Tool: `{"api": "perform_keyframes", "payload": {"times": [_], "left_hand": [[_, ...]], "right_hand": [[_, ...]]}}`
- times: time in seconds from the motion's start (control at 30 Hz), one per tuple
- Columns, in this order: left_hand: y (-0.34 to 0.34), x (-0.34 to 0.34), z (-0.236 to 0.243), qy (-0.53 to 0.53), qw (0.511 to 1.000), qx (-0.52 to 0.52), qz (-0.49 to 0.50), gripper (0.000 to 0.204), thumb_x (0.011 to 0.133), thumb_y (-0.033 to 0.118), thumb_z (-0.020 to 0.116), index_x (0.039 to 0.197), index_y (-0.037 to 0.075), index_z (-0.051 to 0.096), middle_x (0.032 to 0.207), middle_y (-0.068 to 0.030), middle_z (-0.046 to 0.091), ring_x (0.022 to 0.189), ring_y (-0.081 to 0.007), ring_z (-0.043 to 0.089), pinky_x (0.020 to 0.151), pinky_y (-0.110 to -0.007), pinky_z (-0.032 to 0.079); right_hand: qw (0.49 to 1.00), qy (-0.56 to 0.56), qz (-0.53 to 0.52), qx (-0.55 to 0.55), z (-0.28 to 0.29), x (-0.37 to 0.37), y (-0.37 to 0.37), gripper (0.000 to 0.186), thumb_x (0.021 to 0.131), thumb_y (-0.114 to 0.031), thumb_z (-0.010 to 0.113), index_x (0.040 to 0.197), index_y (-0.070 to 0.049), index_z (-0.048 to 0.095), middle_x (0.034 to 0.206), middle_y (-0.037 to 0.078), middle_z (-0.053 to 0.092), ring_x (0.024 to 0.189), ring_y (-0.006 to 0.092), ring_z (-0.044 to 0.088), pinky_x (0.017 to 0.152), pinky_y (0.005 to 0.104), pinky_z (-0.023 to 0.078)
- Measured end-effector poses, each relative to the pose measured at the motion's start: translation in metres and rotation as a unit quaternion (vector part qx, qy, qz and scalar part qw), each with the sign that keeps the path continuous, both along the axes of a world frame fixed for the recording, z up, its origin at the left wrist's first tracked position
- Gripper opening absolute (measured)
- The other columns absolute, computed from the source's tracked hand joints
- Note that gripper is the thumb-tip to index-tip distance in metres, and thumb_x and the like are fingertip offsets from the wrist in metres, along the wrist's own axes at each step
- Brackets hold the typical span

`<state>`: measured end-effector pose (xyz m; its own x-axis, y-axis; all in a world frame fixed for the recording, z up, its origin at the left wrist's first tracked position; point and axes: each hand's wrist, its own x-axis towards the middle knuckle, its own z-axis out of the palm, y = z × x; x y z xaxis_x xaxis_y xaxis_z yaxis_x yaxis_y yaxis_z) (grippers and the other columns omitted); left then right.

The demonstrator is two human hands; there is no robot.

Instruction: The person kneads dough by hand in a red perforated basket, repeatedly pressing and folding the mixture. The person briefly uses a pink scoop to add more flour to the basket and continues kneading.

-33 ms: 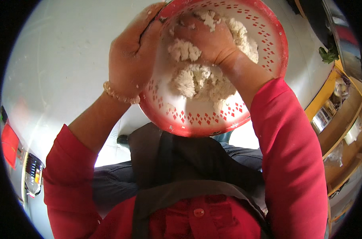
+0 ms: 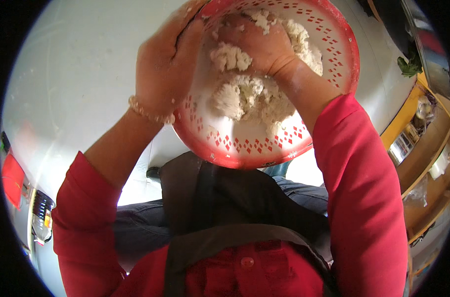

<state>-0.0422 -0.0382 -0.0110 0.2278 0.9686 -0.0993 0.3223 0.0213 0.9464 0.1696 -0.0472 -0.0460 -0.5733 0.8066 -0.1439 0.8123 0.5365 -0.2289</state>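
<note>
My left hand [image 2: 168, 59], a beaded bracelet at its wrist, grips the left rim of a wide enamel bowl [image 2: 254, 146], white with a red edge and red diamond pattern. Inside are lumpy, shaggy pieces of pale dough [image 2: 240, 99]. My right hand [image 2: 257, 44] is down in the upper part of the bowl, fingers curled into the dough near my left hand. Their tips are partly hidden by dough and shadow. Bits of dough cling to both hands.
A pale surface [image 2: 76, 74] lies under and around the bowl. Wooden shelving [image 2: 423, 168] with bagged items and green leaves [image 2: 408, 67] stand at the right. A red object [image 2: 12, 178] and a plastic bottle [image 2: 41, 222] are at the far left. My dark apron [image 2: 210, 198] is below.
Both hands and the bowl have shifted very slightly upward and to the right. The holds look the same.
</note>
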Motion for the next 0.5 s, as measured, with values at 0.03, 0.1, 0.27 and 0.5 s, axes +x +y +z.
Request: {"api": "perform_keyframes", "payload": {"times": [0.03,0.1,0.27,0.5], "left_hand": [[0.003,0.005,-0.002,0.026,0.999,0.020,-0.006,0.035,0.101,0.027,0.048,0.128,0.008,0.061,0.114,-0.0133,0.068,0.102,-0.0258,0.065,0.090,-0.037,0.051],[0.013,0.021,-0.002,0.055,0.998,0.017,-0.019,0.038,0.100,0.031,0.047,0.124,0.006,0.062,0.113,-0.0203,0.067,0.104,-0.0347,0.065,0.091,-0.041,0.051],[0.037,0.063,0.007,0.124,0.986,0.053,-0.101,0.035,0.099,0.031,0.049,0.124,0.010,0.063,0.113,-0.0194,0.068,0.105,-0.0360,0.065,0.090,-0.041,0.052],[0.033,0.102,0.014,0.147,0.971,0.071,-0.175,0.035,0.099,0.034,0.050,0.124,0.013,0.064,0.110,-0.0182,0.069,0.103,-0.0332,0.067,0.090,-0.041,0.053]], "right_hand": [[0.999,0.028,-0.006,0.027,-0.005,0.004,0.000,0.062,0.066,-0.054,0.074,0.121,-0.027,0.064,0.126,0.004,0.061,0.119,0.0282,0.056,0.100,0.0471,0.044],[0.995,-0.008,-0.082,-0.063,-0.011,0.013,-0.001,0.073,0.066,-0.048,0.078,0.133,-0.027,0.056,0.136,0.007,0.054,0.123,0.0296,0.052,0.099,0.0474,0.044],[0.975,-0.023,-0.210,-0.071,0.014,0.034,0.004,0.071,0.073,-0.053,0.074,0.134,-0.022,0.056,0.130,0.009,0.060,0.117,0.0303,0.058,0.096,0.0433,0.049],[0.848,-0.156,-0.296,-0.410,0.090,0.057,0.012,0.073,0.076,-0.066,0.063,0.128,-0.016,0.064,0.112,0.012,0.071,0.108,0.0280,0.066,0.094,0.0413,0.048]]}}
